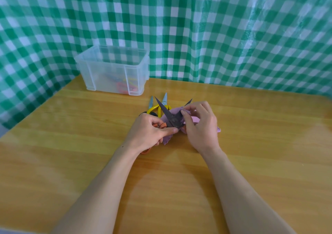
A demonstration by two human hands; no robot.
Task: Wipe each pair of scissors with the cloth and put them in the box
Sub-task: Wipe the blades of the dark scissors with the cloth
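Observation:
My left hand [150,131] grips the orange handles of a pair of scissors [166,112] whose dark blades are spread wide apart. My right hand [199,124] pinches a pale purple cloth [175,110] against the right blade. The cloth bunches under both hands. Yellow-handled scissors [158,107] lie on the table just behind my left hand, blades pointing away. A clear plastic box [111,68] stands at the back left with red and yellow-handled scissors showing through its wall.
The wooden table [251,135] runs wide to the right and towards me. A green and white checked sheet [215,36] hangs behind and on both sides, close to the box.

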